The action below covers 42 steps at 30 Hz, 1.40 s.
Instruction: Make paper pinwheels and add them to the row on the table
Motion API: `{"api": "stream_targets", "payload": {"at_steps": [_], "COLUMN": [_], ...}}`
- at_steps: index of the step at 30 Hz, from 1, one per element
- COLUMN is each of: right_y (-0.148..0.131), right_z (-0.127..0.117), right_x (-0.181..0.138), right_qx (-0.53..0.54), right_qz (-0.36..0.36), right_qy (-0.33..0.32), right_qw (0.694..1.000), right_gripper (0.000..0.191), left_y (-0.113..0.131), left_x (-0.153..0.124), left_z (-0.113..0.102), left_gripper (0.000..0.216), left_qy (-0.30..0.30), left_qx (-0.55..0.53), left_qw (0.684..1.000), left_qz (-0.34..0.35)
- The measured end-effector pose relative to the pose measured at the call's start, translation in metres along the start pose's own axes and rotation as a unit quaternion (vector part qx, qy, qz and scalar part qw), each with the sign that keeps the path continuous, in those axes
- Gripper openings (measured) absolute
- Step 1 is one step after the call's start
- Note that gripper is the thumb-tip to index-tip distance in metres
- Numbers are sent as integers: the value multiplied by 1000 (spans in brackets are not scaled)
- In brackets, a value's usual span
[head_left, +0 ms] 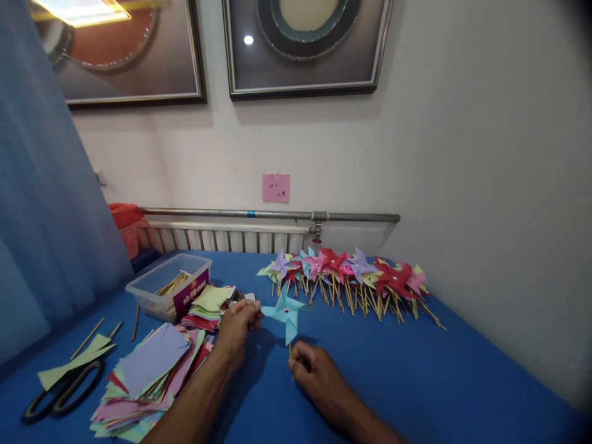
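Observation:
A light blue paper pinwheel (285, 313) stands between my hands over the blue table (416, 382). My right hand (311, 368) is closed around the lower end of its thin wooden stick. My left hand (239, 325) pinches the left blade tip of the pinwheel with thumb and fingers. Both forearms reach in from the bottom edge.
A row of finished pinwheels (351, 277) lies along the back. Stacks of coloured paper squares (152, 370), black scissors (62, 391) and loose sticks (87, 338) lie at the left. A clear plastic box (169, 285) holds sticks. A radiator (222, 237) and wall stand behind.

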State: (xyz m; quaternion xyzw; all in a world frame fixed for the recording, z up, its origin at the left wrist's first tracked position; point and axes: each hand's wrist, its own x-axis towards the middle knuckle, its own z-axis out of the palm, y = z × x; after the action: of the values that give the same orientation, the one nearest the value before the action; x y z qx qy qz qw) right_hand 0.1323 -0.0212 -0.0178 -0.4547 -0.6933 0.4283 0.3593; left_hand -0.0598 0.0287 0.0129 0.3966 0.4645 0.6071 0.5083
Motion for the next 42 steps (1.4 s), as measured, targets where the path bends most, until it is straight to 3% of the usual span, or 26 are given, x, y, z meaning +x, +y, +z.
{"api": "stream_targets", "payload": {"at_steps": [5, 13, 20, 39, 42], "right_y": [-2, 0, 1, 8, 7], "right_z": [0, 0, 1, 0, 0], "right_x": [-1, 0, 0, 5, 4], "right_qx": [10, 2, 12, 34, 35], "right_qz": [11, 1, 4, -7, -14], "right_qy": [-1, -4, -6, 21, 22], "right_qw": [1000, 1000, 1000, 999, 999], "right_gripper": [18, 18, 17, 15, 15], "left_y": [-2, -1, -1, -10, -11], "left_x": [-3, 0, 2, -23, -21], "left_z": [2, -1, -3, 19, 18], "left_gripper": [25, 35, 23, 17, 22], "left_qy": [-19, -31, -43, -157, -151], "left_qx": [-9, -20, -2, 65, 53], "left_qw": [1000, 999, 999, 984, 986], "left_qz": [-9, 1, -16, -44, -38]}}
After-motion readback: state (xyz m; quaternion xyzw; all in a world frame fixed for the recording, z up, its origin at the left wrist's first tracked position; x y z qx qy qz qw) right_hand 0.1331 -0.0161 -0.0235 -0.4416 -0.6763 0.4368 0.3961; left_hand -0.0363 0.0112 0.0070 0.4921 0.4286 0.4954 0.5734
